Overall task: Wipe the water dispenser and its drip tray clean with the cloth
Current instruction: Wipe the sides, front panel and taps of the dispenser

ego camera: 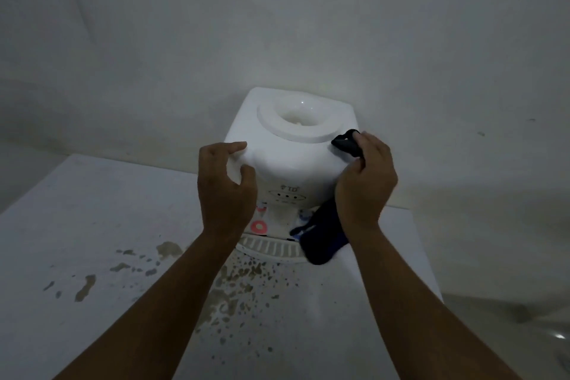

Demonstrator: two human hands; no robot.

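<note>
The white water dispenser stands at the far edge of the desk, against the wall. The left hand grips its front left corner, fingers curled round it. The right hand clutches the dark cloth against the dispenser's top right side; the cloth's tail hangs down over the drip tray. Brownish stains spatter the desk before the tray.

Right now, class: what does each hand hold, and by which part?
The right hand grips the dark cloth by its upper end, the rest hanging down. The left hand holds the water dispenser by its front left top corner.
</note>
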